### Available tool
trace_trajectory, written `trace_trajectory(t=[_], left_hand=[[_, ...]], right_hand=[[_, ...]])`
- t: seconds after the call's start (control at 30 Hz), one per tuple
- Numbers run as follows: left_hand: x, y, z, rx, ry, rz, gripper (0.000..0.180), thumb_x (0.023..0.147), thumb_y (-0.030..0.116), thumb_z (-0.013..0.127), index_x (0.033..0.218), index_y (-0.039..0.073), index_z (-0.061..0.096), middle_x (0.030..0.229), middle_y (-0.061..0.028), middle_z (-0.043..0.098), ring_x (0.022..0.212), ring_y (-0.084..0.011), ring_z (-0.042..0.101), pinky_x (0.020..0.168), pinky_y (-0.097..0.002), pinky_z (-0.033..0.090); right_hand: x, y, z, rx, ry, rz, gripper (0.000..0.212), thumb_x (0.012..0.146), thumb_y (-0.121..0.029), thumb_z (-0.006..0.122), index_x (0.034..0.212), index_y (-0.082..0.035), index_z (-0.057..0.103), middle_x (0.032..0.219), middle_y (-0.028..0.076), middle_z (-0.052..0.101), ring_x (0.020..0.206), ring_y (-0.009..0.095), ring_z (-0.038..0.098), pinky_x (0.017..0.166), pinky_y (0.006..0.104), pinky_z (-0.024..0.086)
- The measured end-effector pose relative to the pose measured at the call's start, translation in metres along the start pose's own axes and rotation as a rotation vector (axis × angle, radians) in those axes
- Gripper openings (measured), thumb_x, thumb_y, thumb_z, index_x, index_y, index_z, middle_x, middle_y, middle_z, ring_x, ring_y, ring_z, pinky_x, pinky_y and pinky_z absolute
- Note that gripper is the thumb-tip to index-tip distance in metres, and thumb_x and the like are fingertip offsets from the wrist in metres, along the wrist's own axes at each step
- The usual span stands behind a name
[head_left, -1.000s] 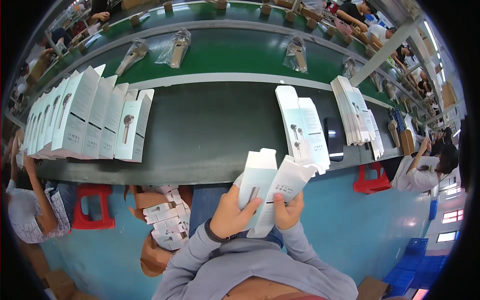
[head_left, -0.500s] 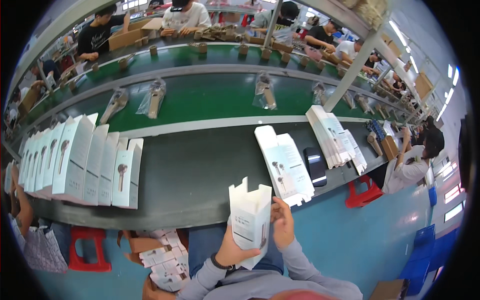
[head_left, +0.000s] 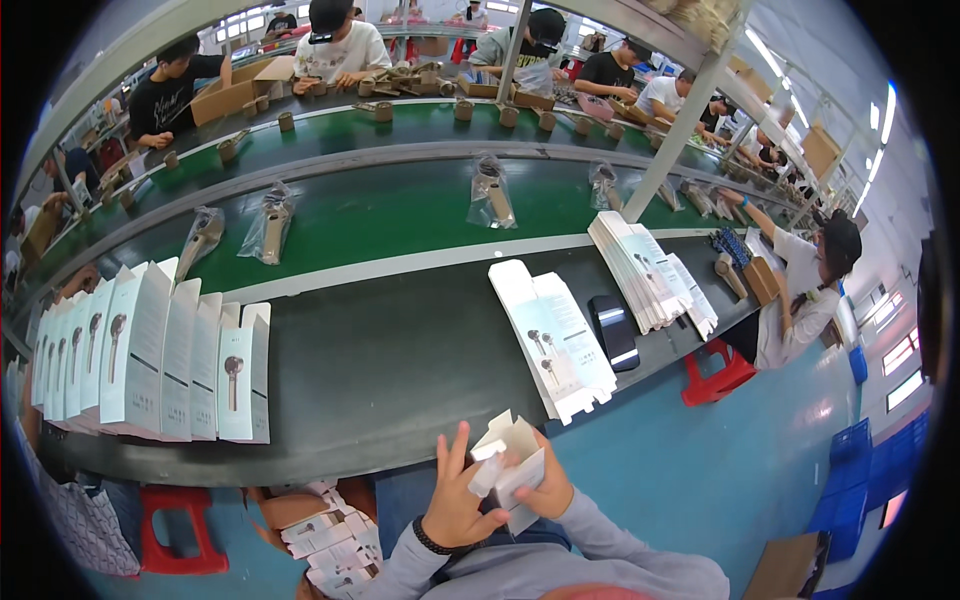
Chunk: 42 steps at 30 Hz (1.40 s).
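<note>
1. Head view, near edge: both your hands hold a white carton (head_left: 510, 465) just below the near lip of the dark worktable (head_left: 400, 370). Your left hand (head_left: 455, 510) has its fingers spread, the thumb side pressed to the carton; your right hand (head_left: 545, 490) is closed round its right side. The open flaps point up and away from you, so the mouth faces the table.
2. Same view, right of centre: a stack of flat cartons (head_left: 555, 340) lies on the table within your reach, a dark phone (head_left: 613, 332) beside it, and a second flat stack (head_left: 640, 270) farther right.
3. Same view, left: a row of erected cartons (head_left: 160, 360) stands upright, close-packed, at the table's left.
4. Same view, far: bagged items (head_left: 495, 195) ride the green conveyor belt (head_left: 400, 215); other workers sit beyond.
</note>
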<state>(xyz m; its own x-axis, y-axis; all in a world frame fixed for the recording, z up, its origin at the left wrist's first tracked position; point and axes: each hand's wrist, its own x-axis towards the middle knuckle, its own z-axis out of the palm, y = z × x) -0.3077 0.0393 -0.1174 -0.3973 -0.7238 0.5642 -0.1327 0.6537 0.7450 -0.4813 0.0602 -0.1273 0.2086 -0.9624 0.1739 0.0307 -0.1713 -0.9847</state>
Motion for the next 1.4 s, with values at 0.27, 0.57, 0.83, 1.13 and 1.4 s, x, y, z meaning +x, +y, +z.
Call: trace_trajectory(t=[0.27, 0.57, 0.83, 1.13, 1.4], left_hand=[[-0.003, 0.007, -0.012, -0.145, 0.139, -0.171, 0.045, 0.084, 0.031, 0.053, 0.118, 0.001, 0.049, 0.085, -0.0121, 0.060, 0.111, -0.0383, 0.046, 0.098, -0.0531, 0.025], [-0.030, 0.003, 0.031, -0.367, 0.506, -0.096, 0.063, 0.071, -0.004, 0.051, 0.128, -0.001, 0.026, 0.110, -0.0143, 0.048, 0.101, -0.0252, 0.050, 0.090, -0.0364, 0.038], [-0.021, -0.012, 0.014, -0.155, 0.409, 0.107, 0.069, 0.073, 0.005, 0.061, 0.132, 0.005, 0.026, 0.074, -0.0059, 0.048, 0.069, -0.0180, 0.052, 0.063, -0.0296, 0.044], [-0.033, -0.008, 0.013, -0.072, 0.528, 0.161, 0.121, 0.040, 0.049, 0.086, 0.135, 0.023, 0.017, 0.105, -0.0106, 0.041, 0.084, -0.0223, 0.048, 0.067, -0.0328, 0.043], [-0.036, -0.006, 0.018, -0.150, 0.601, 0.151, 0.114, 0.039, 0.043, 0.088, 0.133, 0.018, 0.027, 0.111, -0.0130, 0.039, 0.090, -0.0222, 0.048, 0.072, -0.0330, 0.045]], right_hand=[[0.004, 0.001, 0.019, -0.316, -0.126, -0.197, 0.079, 0.079, -0.047, 0.059, 0.132, 0.001, 0.026, 0.120, 0.021, 0.038, 0.108, 0.030, 0.044, 0.092, 0.0356, 0.034], [-0.001, -0.005, 0.046, 0.232, 0.181, -0.073, 0.032, 0.088, -0.023, 0.051, 0.109, -0.003, 0.037, 0.113, 0.015, 0.048, 0.103, 0.019, 0.047, 0.089, 0.0316, 0.038], [0.010, -0.006, 0.036, -0.174, 0.083, -0.247, 0.022, 0.088, -0.020, 0.051, 0.098, -0.002, 0.060, 0.117, 0.018, 0.047, 0.083, 0.019, 0.048, 0.079, 0.0314, 0.039], [0.001, -0.012, 0.046, 0.044, -0.021, 0.181, 0.027, 0.077, 0.003, 0.057, 0.104, 0.000, 0.058, 0.110, 0.011, 0.046, 0.097, 0.017, 0.052, 0.080, 0.0269, 0.043], [-0.002, -0.009, 0.043, 0.133, 0.002, 0.117, 0.060, 0.075, -0.006, 0.064, 0.127, 0.000, 0.037, 0.120, 0.014, 0.044, 0.101, 0.023, 0.051, 0.088, 0.0330, 0.040]])
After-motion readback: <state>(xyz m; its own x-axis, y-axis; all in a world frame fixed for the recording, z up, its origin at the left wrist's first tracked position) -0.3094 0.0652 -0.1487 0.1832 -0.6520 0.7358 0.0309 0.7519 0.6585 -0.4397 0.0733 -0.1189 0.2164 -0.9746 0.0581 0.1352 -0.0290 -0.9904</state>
